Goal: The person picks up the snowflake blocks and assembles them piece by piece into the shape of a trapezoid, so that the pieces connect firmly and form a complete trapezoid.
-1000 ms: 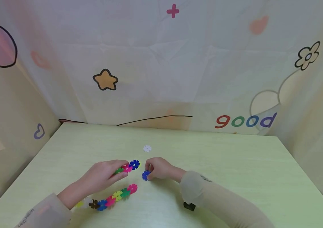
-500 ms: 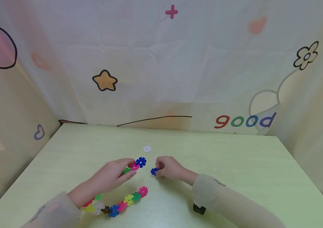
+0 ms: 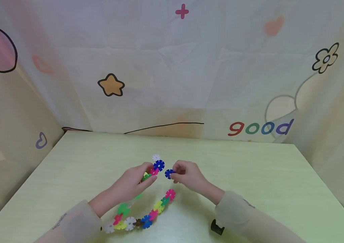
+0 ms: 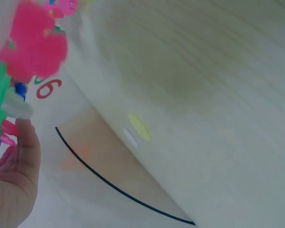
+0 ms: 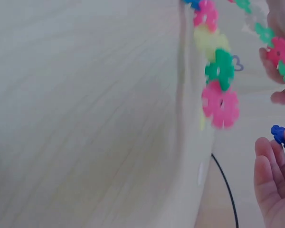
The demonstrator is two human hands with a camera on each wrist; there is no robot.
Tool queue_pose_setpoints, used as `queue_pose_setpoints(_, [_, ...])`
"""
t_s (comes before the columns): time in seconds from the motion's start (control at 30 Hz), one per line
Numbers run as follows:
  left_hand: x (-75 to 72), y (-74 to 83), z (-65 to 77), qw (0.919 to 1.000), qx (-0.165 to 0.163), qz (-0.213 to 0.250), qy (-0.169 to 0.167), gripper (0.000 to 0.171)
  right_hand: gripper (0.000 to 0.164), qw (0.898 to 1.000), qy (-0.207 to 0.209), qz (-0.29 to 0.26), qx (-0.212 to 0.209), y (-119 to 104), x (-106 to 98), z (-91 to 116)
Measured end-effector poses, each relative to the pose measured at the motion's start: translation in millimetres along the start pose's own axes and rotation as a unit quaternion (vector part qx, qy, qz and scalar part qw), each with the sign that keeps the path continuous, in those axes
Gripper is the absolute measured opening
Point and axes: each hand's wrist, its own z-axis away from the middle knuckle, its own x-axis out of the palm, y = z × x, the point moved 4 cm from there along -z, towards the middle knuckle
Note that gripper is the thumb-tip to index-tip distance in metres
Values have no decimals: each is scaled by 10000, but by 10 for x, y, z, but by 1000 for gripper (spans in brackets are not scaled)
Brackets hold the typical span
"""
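Note:
My left hand (image 3: 127,182) grips a chain of interlocked plastic snowflake discs near one end. A dark blue disc (image 3: 161,164) tips that end, beyond the fingertips, with pink and green ones behind it. Below the hand the rest of the chain (image 3: 146,221) hangs in a curve of green, red, yellow, white, brown and blue discs, up to a pink disc (image 3: 170,193) at its other end. Between thumb and fingers, my right hand (image 3: 194,177) pinches a single blue disc (image 3: 168,173). A small gap separates it from the chain's blue tip. In the right wrist view this blue disc (image 5: 278,133) shows edge-on.
A loose white disc (image 3: 156,157) lies toward the back of the pale table (image 3: 251,175); the left wrist view shows a yellow disc (image 4: 140,127) beside it. Printed curtains (image 3: 166,84) stand behind the table. A black object (image 3: 217,227) shows under the right sleeve.
Both hands have moved right and away from me, rising with their discs. The chain has followed to the right, and more of its hanging curve shows under the left hand.

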Motion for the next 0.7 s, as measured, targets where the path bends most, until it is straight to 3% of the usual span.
queue_pose_setpoints(0.33, [118,80,-63,9971,-317,685,118,47,9,9974,432,109,-571,-123,-40,145])
queue_pose_setpoints(0.7, [162,204,-71,9926,-81,944,762,33,8,9916,731,379,-1001,-242,-4,187])
